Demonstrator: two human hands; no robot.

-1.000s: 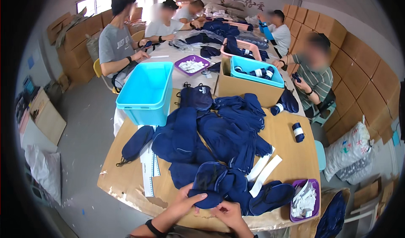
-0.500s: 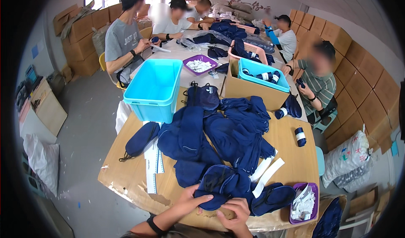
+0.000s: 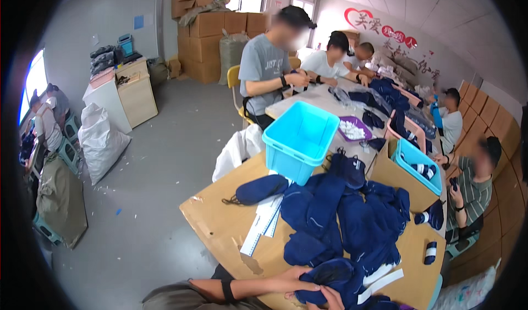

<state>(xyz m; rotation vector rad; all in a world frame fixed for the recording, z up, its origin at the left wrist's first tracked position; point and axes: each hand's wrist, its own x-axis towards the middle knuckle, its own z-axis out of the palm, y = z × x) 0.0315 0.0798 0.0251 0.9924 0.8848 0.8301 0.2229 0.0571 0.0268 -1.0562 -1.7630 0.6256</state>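
Near the table's front edge, my left hand (image 3: pixel 292 280) grips the left side of a navy cloth pouch (image 3: pixel 332 272), its thumb lying over the fabric. My right hand (image 3: pixel 331 297) pinches the pouch's lower edge, partly cut off by the bottom of the picture. Both hands are closed on it. The pouch has a rounded, darker upper part. Just beyond lies a heap of navy cloth pieces (image 3: pixel 369 227). To the left of the heap rests a flat navy oval pouch (image 3: pixel 262 189) with a black cord, on white printed strips (image 3: pixel 254 236).
An empty turquoise bin (image 3: pixel 301 145) stands behind the heap. Right of it, a turquoise basket (image 3: pixel 434 184) of banded navy rolls sits by a cardboard box (image 3: pixel 396 179). A banded roll (image 3: pixel 430 253) and white paper strips (image 3: pixel 380 287) lie at right. Co-workers sit along the farther table.
The view has swung left, showing more floor and people by the left window. Both hands stay on the pouch; the right hand has come closer to the left. The purple basket at right left the view.
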